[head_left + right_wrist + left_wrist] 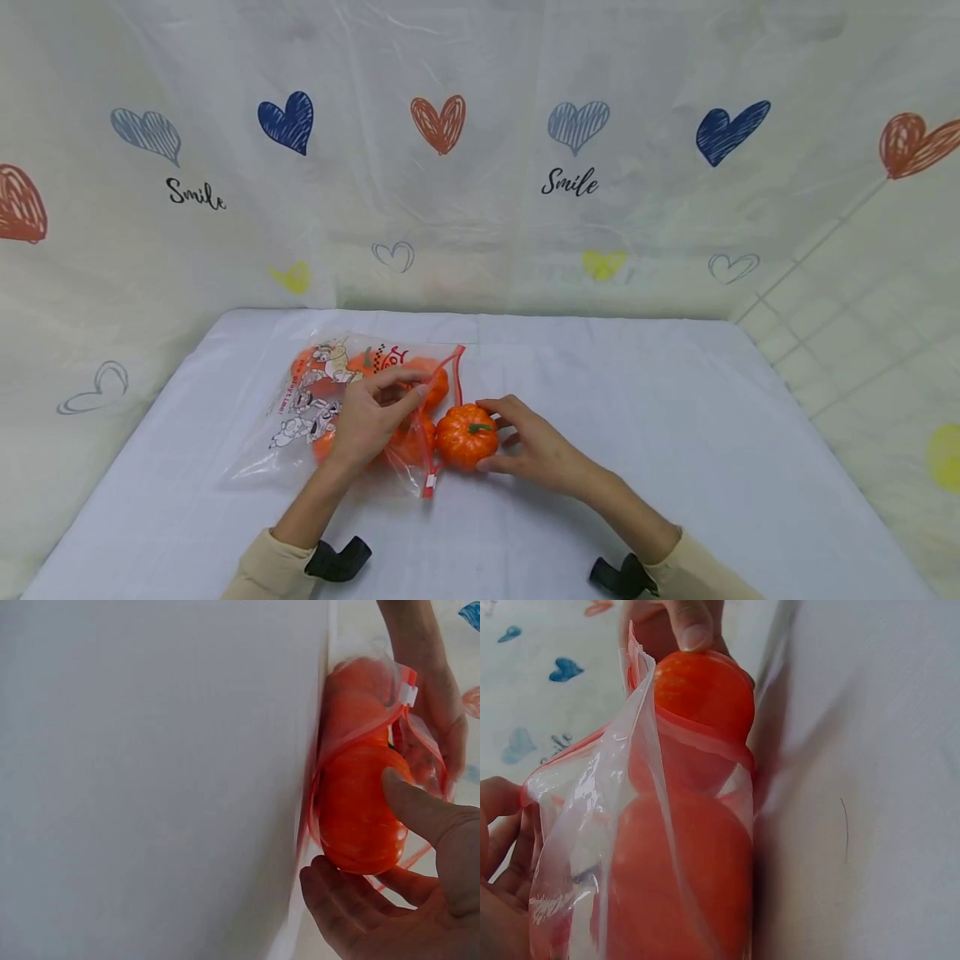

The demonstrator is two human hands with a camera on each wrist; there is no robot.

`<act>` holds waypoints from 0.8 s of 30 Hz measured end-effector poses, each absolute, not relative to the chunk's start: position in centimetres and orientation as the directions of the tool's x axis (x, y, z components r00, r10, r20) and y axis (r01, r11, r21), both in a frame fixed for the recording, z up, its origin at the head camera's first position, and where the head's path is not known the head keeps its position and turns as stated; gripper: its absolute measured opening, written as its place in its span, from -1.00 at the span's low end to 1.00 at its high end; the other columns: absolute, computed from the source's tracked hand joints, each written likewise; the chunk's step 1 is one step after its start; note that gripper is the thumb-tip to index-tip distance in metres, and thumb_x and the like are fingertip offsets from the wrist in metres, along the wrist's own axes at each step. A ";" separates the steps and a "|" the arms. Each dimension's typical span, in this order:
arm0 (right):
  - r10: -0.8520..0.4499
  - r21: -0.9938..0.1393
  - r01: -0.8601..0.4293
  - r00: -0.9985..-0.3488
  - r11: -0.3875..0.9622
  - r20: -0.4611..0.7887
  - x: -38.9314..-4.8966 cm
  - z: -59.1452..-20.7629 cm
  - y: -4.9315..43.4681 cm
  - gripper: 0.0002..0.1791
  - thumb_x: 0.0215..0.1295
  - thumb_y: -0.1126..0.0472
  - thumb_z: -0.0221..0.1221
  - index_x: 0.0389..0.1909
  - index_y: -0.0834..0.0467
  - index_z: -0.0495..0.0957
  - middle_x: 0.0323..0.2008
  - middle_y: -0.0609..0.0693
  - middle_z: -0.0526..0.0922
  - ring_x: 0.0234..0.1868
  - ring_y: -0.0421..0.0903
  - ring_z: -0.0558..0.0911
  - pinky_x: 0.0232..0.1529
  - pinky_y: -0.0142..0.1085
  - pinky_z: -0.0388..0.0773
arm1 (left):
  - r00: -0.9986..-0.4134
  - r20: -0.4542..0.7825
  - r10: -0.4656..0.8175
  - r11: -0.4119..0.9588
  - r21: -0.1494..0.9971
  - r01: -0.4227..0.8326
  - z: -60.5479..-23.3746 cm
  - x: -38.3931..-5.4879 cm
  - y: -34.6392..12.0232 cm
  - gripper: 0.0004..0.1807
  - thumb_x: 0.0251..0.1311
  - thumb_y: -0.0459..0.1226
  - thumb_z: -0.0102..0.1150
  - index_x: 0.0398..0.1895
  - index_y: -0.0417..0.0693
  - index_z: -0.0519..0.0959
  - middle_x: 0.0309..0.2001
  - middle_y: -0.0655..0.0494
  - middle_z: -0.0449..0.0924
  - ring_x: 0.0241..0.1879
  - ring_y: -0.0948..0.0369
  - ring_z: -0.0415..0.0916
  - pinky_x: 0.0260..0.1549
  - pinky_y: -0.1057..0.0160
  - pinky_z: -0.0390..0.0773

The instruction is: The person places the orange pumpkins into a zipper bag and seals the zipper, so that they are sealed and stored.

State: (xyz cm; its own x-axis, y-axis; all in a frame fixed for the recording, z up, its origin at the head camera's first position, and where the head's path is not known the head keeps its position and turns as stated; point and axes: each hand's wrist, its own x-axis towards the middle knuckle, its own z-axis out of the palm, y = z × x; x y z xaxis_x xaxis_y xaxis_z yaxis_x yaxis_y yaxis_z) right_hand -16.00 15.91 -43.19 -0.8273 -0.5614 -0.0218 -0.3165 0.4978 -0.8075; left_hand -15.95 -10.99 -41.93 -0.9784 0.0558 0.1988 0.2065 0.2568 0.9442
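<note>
A clear zip bag [255, 450] with a red-edged mouth and printed cartoon figures lies on its side, holding several orange pumpkins. My left hand [372, 415] pinches the upper edge of its mouth, lifting the film. In the right wrist view, a white slider [408, 694] sits on the red zip. My right hand [542, 446] grips a small orange pumpkin [463, 437] with a green stem, thumb on one side and fingers on the other. That pumpkin is at the bag's mouth, partly inside the red rim in the left wrist view.
White cloth covers the table [637, 400]. Behind it hangs a pale curtain [495, 208] printed with hearts and "Smile". Black straps with stubby mounts [341, 558] are on both wrists, beside beige sleeves [273, 567].
</note>
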 end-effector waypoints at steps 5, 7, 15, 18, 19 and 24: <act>-0.570 -0.822 -0.315 -0.821 0.474 -0.013 -15.8 -43.0 15.1 -0.19 0.21 0.08 0.50 0.45 0.06 0.38 0.26 -0.02 0.55 0.23 0.01 0.60 0.15 -0.08 0.69 | -0.975 0.218 0.052 0.219 0.950 0.224 -41.9 -15.9 -10.8 -0.78 0.31 -0.17 0.40 -0.01 0.05 0.77 -0.06 0.01 0.78 -0.22 0.20 0.62 -0.20 0.42 0.63; -0.575 -0.829 -0.312 -0.818 0.464 -0.014 -15.7 -43.1 14.7 -0.20 0.22 0.09 0.49 0.45 0.08 0.38 0.31 0.00 0.54 0.25 0.01 0.60 0.16 -0.07 0.69 | -0.972 0.226 0.055 0.212 0.949 0.233 -42.0 -15.9 -10.7 -0.78 0.31 -0.18 0.40 -0.01 0.05 0.77 -0.06 0.03 0.79 -0.20 0.20 0.64 -0.15 0.41 0.64; -0.586 -0.827 -0.306 -0.810 0.472 -0.034 -15.4 -43.0 13.0 -0.22 0.24 0.12 0.48 0.43 0.11 0.37 0.37 0.02 0.54 0.29 0.05 0.62 0.25 -0.03 0.64 | -0.969 0.242 0.050 0.225 0.943 0.247 -42.2 -15.7 -10.5 -0.77 0.33 -0.16 0.39 0.01 0.07 0.77 -0.06 0.05 0.80 -0.19 0.22 0.64 -0.11 0.41 0.65; -0.583 -0.821 -0.308 -0.812 0.481 -0.036 -15.4 -42.9 12.7 -0.24 0.23 0.09 0.48 0.40 0.09 0.38 0.34 0.01 0.56 0.27 0.05 0.64 0.25 -0.02 0.64 | -0.973 0.229 0.038 0.231 0.945 0.231 -42.2 -15.7 -10.5 -0.76 0.32 -0.15 0.40 0.02 0.09 0.77 -0.04 0.07 0.80 -0.19 0.20 0.63 -0.12 0.41 0.64; -0.582 -0.820 -0.310 -0.812 0.481 -0.034 -15.4 -43.0 12.6 -0.25 0.23 0.08 0.48 0.39 0.09 0.39 0.33 0.00 0.57 0.27 0.05 0.64 0.25 -0.02 0.64 | -0.974 0.224 0.035 0.233 0.946 0.226 -42.1 -15.7 -10.5 -0.76 0.32 -0.14 0.40 0.02 0.10 0.77 -0.03 0.08 0.79 -0.18 0.20 0.63 -0.12 0.42 0.64; -0.586 -0.807 -0.350 -0.811 0.476 0.006 -15.5 -42.9 12.4 -0.28 0.20 0.09 0.50 0.35 0.09 0.43 0.23 -0.02 0.59 0.20 -0.02 0.64 0.23 -0.04 0.65 | -0.973 0.227 0.030 0.230 0.946 0.228 -42.1 -15.7 -10.5 -0.76 0.32 -0.14 0.40 0.02 0.12 0.77 -0.04 0.10 0.80 -0.19 0.20 0.64 -0.14 0.40 0.65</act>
State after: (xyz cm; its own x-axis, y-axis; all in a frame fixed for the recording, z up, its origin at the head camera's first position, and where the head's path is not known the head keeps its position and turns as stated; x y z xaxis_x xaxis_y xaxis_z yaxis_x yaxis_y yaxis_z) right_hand -15.46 12.43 -42.94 -0.8105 -0.5857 0.0063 -0.3501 0.4758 -0.8069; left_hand -15.74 -10.53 -42.05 -0.9735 0.0297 0.2269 0.2276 0.2299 0.9462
